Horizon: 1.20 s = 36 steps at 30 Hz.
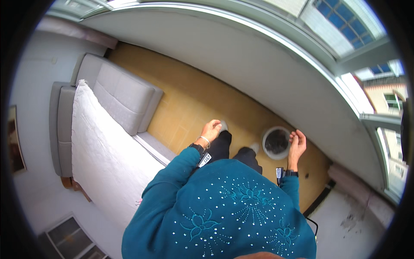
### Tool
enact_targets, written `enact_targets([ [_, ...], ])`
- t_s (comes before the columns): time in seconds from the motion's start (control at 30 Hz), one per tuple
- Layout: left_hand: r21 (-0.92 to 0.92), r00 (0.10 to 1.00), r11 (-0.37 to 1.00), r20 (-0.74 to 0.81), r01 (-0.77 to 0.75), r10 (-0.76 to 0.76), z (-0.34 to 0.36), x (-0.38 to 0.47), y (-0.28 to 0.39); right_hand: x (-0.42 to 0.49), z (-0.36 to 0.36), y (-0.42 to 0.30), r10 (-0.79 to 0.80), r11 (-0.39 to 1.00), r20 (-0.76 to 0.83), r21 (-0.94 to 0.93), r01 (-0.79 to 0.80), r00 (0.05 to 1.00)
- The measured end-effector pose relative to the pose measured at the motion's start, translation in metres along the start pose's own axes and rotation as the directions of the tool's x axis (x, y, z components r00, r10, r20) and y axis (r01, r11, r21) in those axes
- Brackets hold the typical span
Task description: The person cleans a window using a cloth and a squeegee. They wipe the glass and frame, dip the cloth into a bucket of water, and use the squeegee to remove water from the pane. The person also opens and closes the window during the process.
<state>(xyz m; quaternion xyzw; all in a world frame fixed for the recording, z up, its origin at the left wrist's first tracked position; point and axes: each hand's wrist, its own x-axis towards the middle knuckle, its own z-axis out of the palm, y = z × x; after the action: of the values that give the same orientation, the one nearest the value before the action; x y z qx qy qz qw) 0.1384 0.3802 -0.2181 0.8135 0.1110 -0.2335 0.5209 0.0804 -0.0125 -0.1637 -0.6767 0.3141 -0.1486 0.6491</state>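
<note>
My left hand [211, 131] hangs above my left foot, with the fingers loosely bent and no object visible in it. A light bracelet [204, 140] circles that wrist. On the other side, my right hand [297, 145] is raised beside a round white bucket [286, 156], its fingers half curled and nothing seen between them. Dark contents [276, 141] fill the bucket's inside, too blurred to name. Each wrist carries a black strap with a small tagged device, one [204, 160] at the left and one [279, 174] at the right.
A white quilted sheet [110, 152] covers part of a grey upholstered bed [123, 94] on my left. A low wall [226, 55] under windows runs ahead and to the right. Tan tiled floor [174, 113] lies between. A small pink clip [138, 203] sits at the sheet's edge.
</note>
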Motion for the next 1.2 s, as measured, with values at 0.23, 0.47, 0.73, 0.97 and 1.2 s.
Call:
enact_targets([
  [0.23, -0.466, 0.938, 0.885, -0.299, 0.019, -0.177, -0.168, 0.046, 0.032, -0.017, 0.214, -0.150, -0.353, 0.931, 0.253, 0.193, 0.311, 0.901],
  [0.47, -0.610, 0.895, 0.760, -0.438, -0.224, -0.087, -0.233, 0.080, 0.066, -0.014, 0.346, -0.206, -0.425, 0.901, 0.610, 0.216, 0.375, 0.669],
  [0.73, -0.651, 0.858, 0.713, -0.495, -0.261, -0.139, -0.291, 0.128, 0.080, -0.002, 0.516, -0.247, -0.428, 0.902, 0.799, 0.349, 0.253, 0.422],
  [0.97, -0.685, 0.781, 0.676, -0.567, -0.272, -0.261, -0.363, 0.169, 0.088, -0.004, 0.663, -0.315, -0.545, 0.837, 0.774, 0.478, 0.267, 0.322],
  [1.2, -0.736, 0.794, 0.620, -0.536, -0.273, -0.288, -0.423, 0.208, 0.065, -0.002, 0.810, -0.382, -0.736, 0.673, 0.559, 0.546, 0.499, 0.381],
])
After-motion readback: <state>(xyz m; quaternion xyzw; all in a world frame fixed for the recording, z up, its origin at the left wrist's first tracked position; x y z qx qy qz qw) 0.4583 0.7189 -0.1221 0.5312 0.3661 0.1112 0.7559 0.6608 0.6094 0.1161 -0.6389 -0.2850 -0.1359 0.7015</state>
